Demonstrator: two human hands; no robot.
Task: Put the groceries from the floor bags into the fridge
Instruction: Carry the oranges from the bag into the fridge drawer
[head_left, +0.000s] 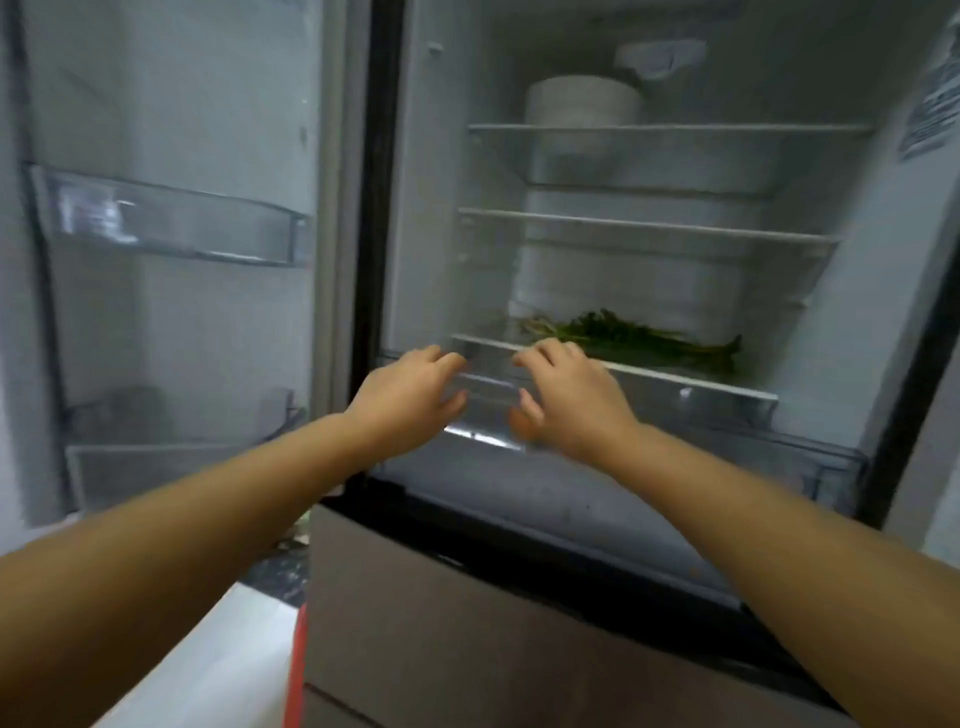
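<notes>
Presently, entries for this moment:

Writing: a white sticker with dark print (932, 111) sits on the right inner wall of the fridge; the print is too blurred to read. No brand mark is legible anywhere.

Fridge: the open white fridge compartment (447, 156) shows three glass shelves with white front trims, and a clear plastic drawer (727, 415) sits below the lowest shelf.

Task item: a bunch of green leafy stalks with pale roots (639, 338) lies flat on the lowest glass shelf (691, 379), roots toward the left, leaf ends toward the right rear.

Left hand: the bare left hand (410, 400) reaches toward the drawer front, fingers loosely spread and slightly bent, holding nothing.

Right hand: the bare right hand (571, 400) hovers at the shelf edge, fingers spread and relaxed, gripping nothing I can see; fingertips lie just beside the root end of the bunch, contact not determinable.

Relation: the greens lie beyond and to the right of both hands, nearer the right one.

Small object: a small rounded orange-brown thing (521, 422) shows below the right hand's thumb, behind the clear drawer; identity unclear.

Top shelf: a white round stack, possibly bowls (582, 101), stands at the rear.

Door: the open left door carries a clear plastic door bin (171, 218).
</notes>
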